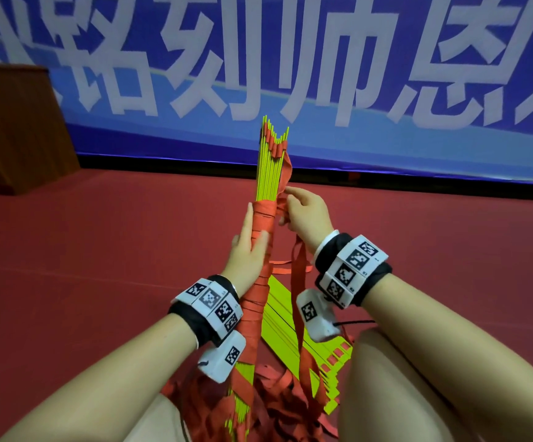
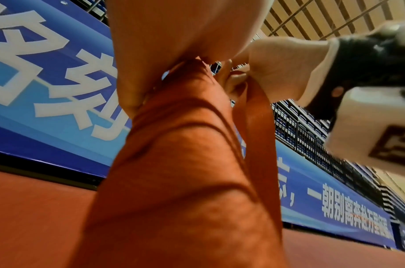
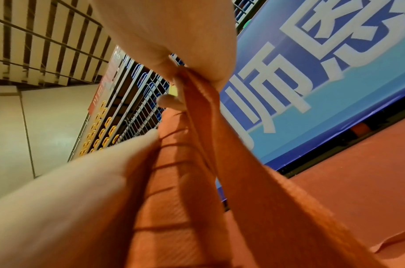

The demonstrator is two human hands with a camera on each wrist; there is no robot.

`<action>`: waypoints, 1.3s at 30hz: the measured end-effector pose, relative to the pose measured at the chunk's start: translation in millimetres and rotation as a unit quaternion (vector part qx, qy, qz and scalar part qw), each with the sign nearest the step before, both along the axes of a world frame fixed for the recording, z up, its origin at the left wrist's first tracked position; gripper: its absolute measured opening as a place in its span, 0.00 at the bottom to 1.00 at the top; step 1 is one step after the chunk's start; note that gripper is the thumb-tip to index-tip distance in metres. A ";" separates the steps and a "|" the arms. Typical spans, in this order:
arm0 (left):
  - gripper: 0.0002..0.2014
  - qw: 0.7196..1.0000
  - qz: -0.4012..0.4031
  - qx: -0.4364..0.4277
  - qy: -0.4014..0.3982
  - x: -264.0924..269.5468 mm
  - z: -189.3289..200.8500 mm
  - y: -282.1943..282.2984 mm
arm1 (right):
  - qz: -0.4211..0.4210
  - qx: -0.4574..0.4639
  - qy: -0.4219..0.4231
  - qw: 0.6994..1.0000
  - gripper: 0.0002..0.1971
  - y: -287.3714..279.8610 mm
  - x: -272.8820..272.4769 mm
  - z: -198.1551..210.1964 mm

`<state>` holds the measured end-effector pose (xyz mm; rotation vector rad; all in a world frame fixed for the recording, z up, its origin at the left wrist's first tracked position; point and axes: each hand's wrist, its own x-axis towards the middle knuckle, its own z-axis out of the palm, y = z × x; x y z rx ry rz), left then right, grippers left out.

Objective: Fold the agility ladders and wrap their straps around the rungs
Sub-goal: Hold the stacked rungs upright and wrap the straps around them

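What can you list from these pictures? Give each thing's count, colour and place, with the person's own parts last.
rung bundle: one, yellow, upright between the hands, its middle wrapped.
strap: one wrapped length, red, wound round the bundle, a loose tail beside it.
second ladder: one, yellow, lying folded on the floor.
floor: one, red.
banner: one, blue with white characters, behind.
wooden box: one, brown, far left.
left hand: one, grips the wrapped bundle.
right hand: one, fingers pinch the strap.

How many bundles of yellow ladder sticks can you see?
2. One wrapped bundle stands upright, held by the left hand; one unwrapped stack lies on the floor behind it. Part of it is hidden.
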<state>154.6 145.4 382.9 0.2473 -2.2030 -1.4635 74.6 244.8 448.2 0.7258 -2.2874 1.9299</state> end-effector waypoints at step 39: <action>0.23 0.969 -0.122 0.215 -0.018 -27.9 -33.5 -47.4 | 0.187 -0.115 -0.177 0.959 0.12 -20.0 -41.7 -25.5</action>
